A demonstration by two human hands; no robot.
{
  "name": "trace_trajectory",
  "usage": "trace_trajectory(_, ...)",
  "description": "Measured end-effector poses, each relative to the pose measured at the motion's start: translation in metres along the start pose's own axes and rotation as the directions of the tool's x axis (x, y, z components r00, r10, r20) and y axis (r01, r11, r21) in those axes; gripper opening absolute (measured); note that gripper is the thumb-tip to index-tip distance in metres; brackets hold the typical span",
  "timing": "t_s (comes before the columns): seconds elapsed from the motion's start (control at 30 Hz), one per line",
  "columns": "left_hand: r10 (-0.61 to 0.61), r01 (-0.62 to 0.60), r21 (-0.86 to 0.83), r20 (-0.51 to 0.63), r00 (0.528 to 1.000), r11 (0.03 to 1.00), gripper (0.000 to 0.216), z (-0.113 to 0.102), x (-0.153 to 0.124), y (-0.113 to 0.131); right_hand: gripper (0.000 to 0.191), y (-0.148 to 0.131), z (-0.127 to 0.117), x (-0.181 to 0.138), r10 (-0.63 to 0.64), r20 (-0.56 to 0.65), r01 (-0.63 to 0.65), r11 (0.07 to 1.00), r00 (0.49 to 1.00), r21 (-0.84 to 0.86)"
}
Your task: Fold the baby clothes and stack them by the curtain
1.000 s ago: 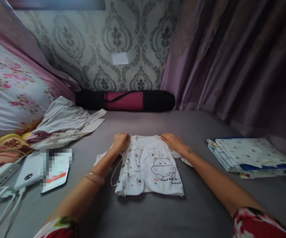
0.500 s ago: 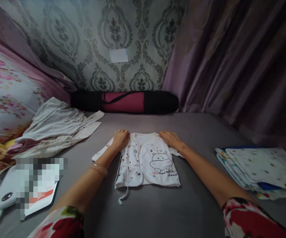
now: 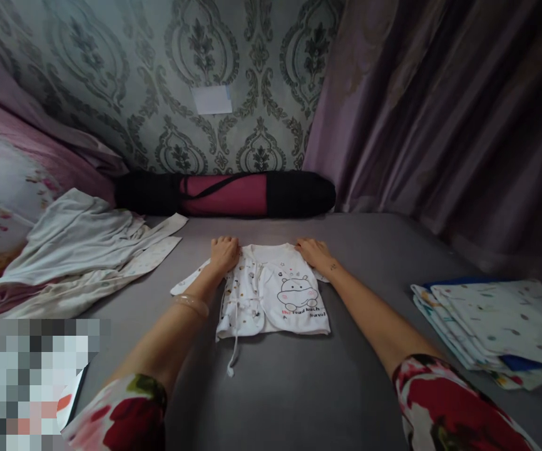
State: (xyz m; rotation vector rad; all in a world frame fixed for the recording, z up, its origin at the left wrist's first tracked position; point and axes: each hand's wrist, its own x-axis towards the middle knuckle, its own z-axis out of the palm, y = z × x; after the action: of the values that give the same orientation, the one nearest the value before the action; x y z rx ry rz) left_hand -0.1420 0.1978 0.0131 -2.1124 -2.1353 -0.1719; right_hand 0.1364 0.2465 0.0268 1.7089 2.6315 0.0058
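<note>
Sheeting (image 3: 346,388), plain grey, spreads beneath everything, backed by patterned wallpaper (image 3: 252,144) and a purple curtain (image 3: 383,125) on the right. A long black-and-red bag (image 3: 228,195) lies along the foot of the wall. A heap of pale clothes (image 3: 87,232) sits to the left and a stack of folded cloth (image 3: 496,313) to the right.

Between them, a small white garment (image 3: 271,300) lies flat and front up, its hippo print facing the person. Compared with a second ago, it lies nearer the bag, its hem farther from the wearer of the camera, which suggests that the whole piece has been slid forward and straightened.

Both hands have gone with it: the left hand (image 3: 224,252) covers one shoulder beside the collar, the right hand (image 3: 315,254) the other. Their fingers lie close together, curled over the cloth; whether they pinch it or only press cannot be told.

Smallest of all, a white tie (image 3: 233,358) now trails past the hem, where none reached earlier, and it looks like the least settled part.
</note>
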Motion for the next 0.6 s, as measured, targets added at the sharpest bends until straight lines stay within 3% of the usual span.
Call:
trace_trajectory(0.07, -0.009, 0.009, -0.007, -0.016, 1.0, 1.0, 0.032, -0.006, -0.005, 0.006, 0.036, -0.009, 0.0, -0.007, 0.015, -0.075, -0.015, 1.0, 0.997, -0.005)
trace_trajectory(0.13, 0.055, -0.055, -0.055, -0.012, 0.998, 0.997, 0.036, -0.008, -0.012, 0.014, 0.041, -0.02, 0.004, -0.015, -0.041, -0.119, 0.045, 0.999, 0.992, 0.03)
trace_trajectory(0.23, 0.169, -0.159, -0.153, 0.056, 0.984, 0.975, 0.047, 0.002, -0.024, 0.027, 0.057, -0.037, 0.016, -0.025, -0.112, -0.052, 0.118, 0.984, 0.992, 0.136)
trace_trajectory(0.33, 0.161, -0.138, -0.147, 0.157, 0.974, 0.979, 0.06, 0.018, -0.032, 0.036, 0.067, -0.046, 0.03, -0.029, -0.091, 0.049, 0.078, 0.973, 0.995, 0.216)
trace_trajectory(0.47, 0.124, -0.103, -0.103, 0.221, 0.967, 0.989, 0.066, 0.026, -0.035, 0.039, 0.066, -0.047, 0.034, -0.026, -0.072, 0.072, 0.048, 0.954, 0.995, 0.296)
trace_trajectory(0.6, 0.099, -0.076, -0.09, 0.291, 0.952, 0.993, 0.066, 0.01, -0.036, 0.043, 0.054, -0.027, 0.016, -0.023, -0.044, -0.022, 0.049, 0.848, 0.999, 0.528)
